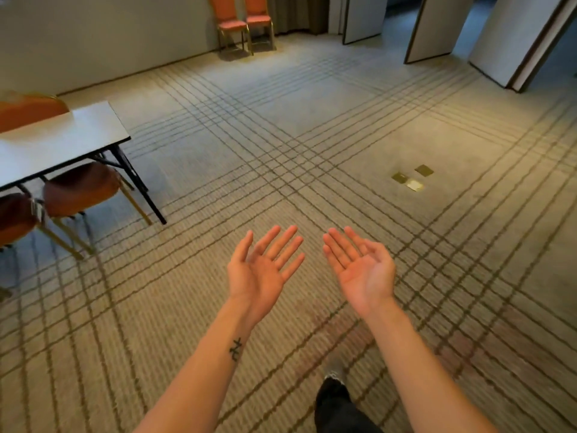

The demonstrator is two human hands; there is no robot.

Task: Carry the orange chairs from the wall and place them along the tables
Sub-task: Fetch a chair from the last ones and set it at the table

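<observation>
While both hands hold nothing, the step in hand looks like the empty crossing of the patterned carpet (312, 135) to fetch another chair. A dark trouser leg and shoe (335, 373) show low between the forearms, pointing toward the far wall.

To the left, a grey folding desk (62, 132) already has orange seats at it: one seat (81, 189) tucked under its near edge, a second (15, 214) beside that at the frame's border, and a chair back (31, 109) rising behind the far edge. So part of the job seems done. Brass floor plates (412, 179) sit flush in the carpet to the right, off the straight line ahead.

Far off, two orange chairs (243, 23) stand side by side against the wall, well apart from the desk, with folding partition panels (437, 26) to their right. The next move calls for closing that distance, then taking one chair by its back or frame. Whether the pair can be lifted together is not clear from here.

The left hand (262, 270) and right hand (359, 270) are raised in front, palms up, fingers straight and slightly spread, near each other but not touching. A small tattoo marks the left forearm.
</observation>
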